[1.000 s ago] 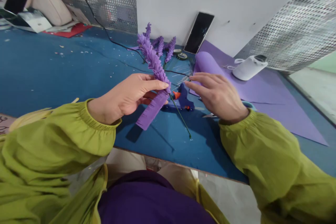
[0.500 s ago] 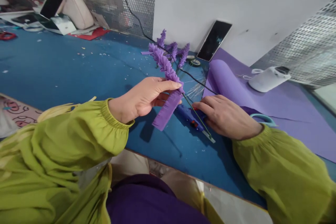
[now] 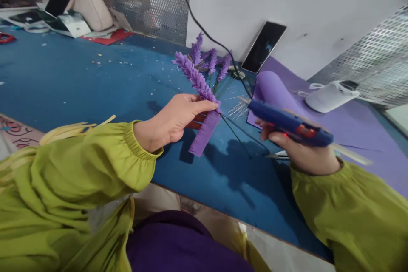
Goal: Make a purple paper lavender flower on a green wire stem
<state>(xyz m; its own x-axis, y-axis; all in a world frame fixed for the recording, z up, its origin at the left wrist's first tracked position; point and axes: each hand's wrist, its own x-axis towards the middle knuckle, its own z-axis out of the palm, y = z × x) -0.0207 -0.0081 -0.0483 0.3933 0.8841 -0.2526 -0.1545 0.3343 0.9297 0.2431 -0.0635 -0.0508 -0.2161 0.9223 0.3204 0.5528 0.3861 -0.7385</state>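
Between thumb and fingers, my left hand (image 3: pixel 175 121) pinches a purple artificial lavender stem (image 3: pixel 194 75) near the base of its looped flower spike. A loose end of the purple strip (image 3: pixel 204 136) hangs below the thumb, and a thin green stalk (image 3: pixel 234 131) slants down to the right. Raised to the right, my right hand (image 3: pixel 299 151) is closed around a blue hot glue gun (image 3: pixel 287 122). Its nozzle points left towards the flower, apart from it, and a glue stick (image 3: pixel 352 154) sticks out of its back. A red light glows at the grip.
Several finished lavender flowers (image 3: pixel 212 61) lie behind the held one, near thin wires (image 3: pixel 237 108). A phone (image 3: pixel 264 46) leans on the white board. Purple sheet material (image 3: pixel 366 136) and a white container (image 3: pixel 331 97) are on the right. A black cord (image 3: pixel 207 34) crosses behind. Scissors (image 3: pixel 279 155) lie under my right hand.
My right hand has picked up the glue gun from the table and lifted it to the right, nozzle now facing left. My left hand keeps its hold on the lavender, nearly unmoved.
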